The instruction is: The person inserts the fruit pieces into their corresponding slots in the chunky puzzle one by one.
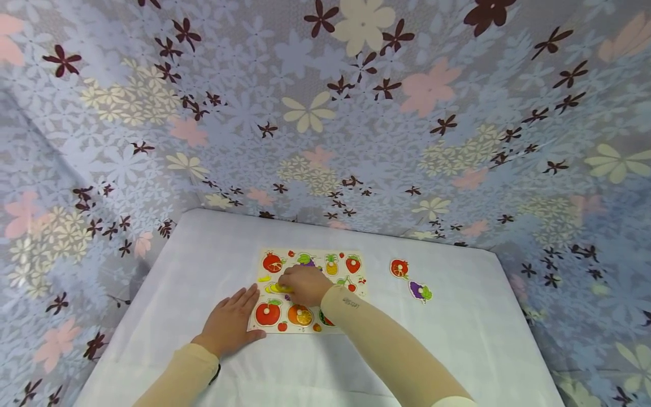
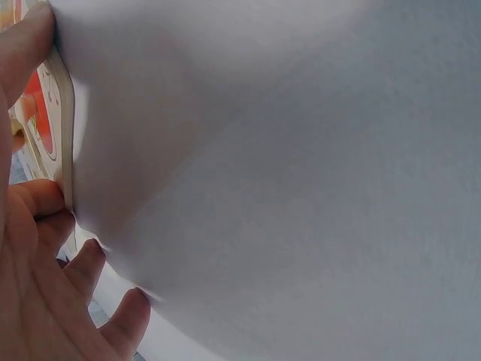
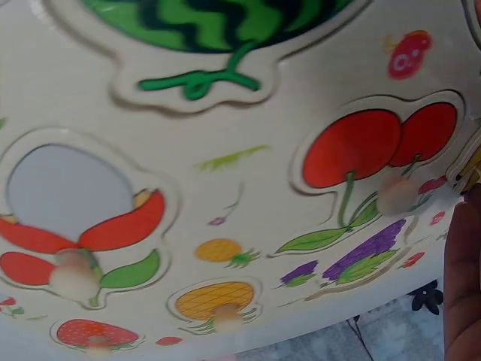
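Note:
A wooden fruit puzzle board lies on the white table. My right hand reaches over its middle and pinches a yellow banana puzzle piece at the middle left; the piece overlaps its printed spot. In the right wrist view my fingers show at the right edge, touching the banana piece's edge. My left hand rests flat at the board's left edge, fingers spread. Its thumb and a finger touch the board's side in the left wrist view.
Knobbed apple, orange, pineapple, strawberry and cherry pieces sit in the board. To its right lie a loose pomegranate piece and a grape piece. Flowered cloth hangs behind the table.

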The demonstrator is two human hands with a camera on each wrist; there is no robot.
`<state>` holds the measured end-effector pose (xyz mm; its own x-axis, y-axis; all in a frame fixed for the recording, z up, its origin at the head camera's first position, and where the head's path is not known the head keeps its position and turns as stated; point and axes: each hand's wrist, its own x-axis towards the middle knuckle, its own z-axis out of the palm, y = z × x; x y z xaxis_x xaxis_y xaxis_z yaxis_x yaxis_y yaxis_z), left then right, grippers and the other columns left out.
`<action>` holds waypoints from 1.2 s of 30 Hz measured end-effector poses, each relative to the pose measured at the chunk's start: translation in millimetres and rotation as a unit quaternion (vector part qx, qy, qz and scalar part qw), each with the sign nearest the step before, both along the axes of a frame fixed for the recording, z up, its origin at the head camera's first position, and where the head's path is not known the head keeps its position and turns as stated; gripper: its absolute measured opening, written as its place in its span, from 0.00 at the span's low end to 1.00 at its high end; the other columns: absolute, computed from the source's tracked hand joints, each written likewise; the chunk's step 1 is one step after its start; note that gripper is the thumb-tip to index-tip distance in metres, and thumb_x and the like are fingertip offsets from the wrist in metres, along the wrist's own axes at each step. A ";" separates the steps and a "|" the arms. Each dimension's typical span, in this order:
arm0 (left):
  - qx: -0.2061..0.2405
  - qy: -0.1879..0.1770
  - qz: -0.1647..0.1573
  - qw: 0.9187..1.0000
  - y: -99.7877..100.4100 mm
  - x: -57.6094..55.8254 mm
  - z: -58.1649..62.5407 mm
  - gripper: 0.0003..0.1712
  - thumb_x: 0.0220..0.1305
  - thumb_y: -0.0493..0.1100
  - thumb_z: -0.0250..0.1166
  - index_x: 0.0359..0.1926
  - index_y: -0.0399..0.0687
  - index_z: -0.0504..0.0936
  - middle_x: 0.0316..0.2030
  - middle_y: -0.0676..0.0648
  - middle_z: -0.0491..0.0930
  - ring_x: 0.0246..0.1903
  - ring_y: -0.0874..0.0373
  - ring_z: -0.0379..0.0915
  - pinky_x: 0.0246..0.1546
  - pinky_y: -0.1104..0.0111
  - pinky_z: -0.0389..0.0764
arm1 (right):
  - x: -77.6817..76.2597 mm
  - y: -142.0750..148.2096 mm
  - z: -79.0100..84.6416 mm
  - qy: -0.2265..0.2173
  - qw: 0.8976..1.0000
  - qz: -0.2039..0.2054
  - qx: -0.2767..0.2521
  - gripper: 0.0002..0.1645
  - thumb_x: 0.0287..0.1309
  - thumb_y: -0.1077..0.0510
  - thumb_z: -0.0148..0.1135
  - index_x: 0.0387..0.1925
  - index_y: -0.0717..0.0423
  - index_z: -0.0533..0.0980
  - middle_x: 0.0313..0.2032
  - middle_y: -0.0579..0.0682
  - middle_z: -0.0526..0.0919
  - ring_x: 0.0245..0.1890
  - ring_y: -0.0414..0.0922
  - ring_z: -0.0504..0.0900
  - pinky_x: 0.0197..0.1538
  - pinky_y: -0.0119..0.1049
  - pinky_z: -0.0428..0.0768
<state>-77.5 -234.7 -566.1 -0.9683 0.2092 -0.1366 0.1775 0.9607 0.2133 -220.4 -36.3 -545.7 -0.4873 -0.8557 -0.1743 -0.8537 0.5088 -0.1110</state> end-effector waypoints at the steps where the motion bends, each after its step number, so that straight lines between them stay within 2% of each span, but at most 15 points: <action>1: 0.000 -0.001 0.000 1.000 0.4 -0.2 0.1 0.57 0.55 0.69 0.69 0.74 0.40 0.62 0.75 0.43 0.56 0.72 0.43 0.54 0.66 0.45 0.63 | 0.2 -1.5 0.1 -0.001 1.000 0.002 0.001 0.20 0.62 0.52 0.69 0.56 0.42 0.81 0.51 0.40 0.82 0.53 0.41 0.79 0.59 0.38 0.76; 9: 0.002 0.001 0.000 1.000 1.3 -0.7 0.7 0.56 0.55 0.69 0.69 0.74 0.39 0.63 0.75 0.43 0.56 0.71 0.43 0.55 0.66 0.45 0.63 | 1.3 -6.0 -0.8 0.008 1.000 0.006 -0.005 0.20 0.62 0.53 0.69 0.56 0.42 0.82 0.53 0.41 0.81 0.56 0.41 0.77 0.61 0.39 0.75; 20: -0.005 -0.004 0.002 1.000 2.1 -0.8 2.7 0.57 0.54 0.69 0.70 0.74 0.40 0.62 0.75 0.43 0.56 0.72 0.43 0.55 0.66 0.45 0.63 | 2.7 -8.0 -2.8 -0.011 1.000 -0.010 -0.015 0.19 0.64 0.53 0.67 0.57 0.40 0.82 0.55 0.40 0.79 0.58 0.39 0.76 0.62 0.37 0.74; 28: 0.007 -0.001 0.003 1.000 2.8 1.4 6.6 0.56 0.55 0.68 0.69 0.74 0.38 0.63 0.75 0.42 0.56 0.71 0.42 0.55 0.66 0.44 0.63 | 3.4 -10.0 -4.3 -0.013 1.000 -0.018 -0.012 0.19 0.65 0.53 0.67 0.57 0.40 0.82 0.56 0.39 0.79 0.59 0.39 0.75 0.64 0.37 0.72; 36: 0.001 -0.001 0.003 1.000 2.4 -0.2 1.1 0.57 0.54 0.69 0.70 0.74 0.39 0.63 0.75 0.43 0.56 0.72 0.43 0.55 0.66 0.44 0.63 | 4.9 -9.9 -4.8 -0.017 0.999 -0.045 -0.027 0.18 0.64 0.54 0.67 0.56 0.41 0.82 0.55 0.39 0.79 0.59 0.39 0.76 0.63 0.36 0.73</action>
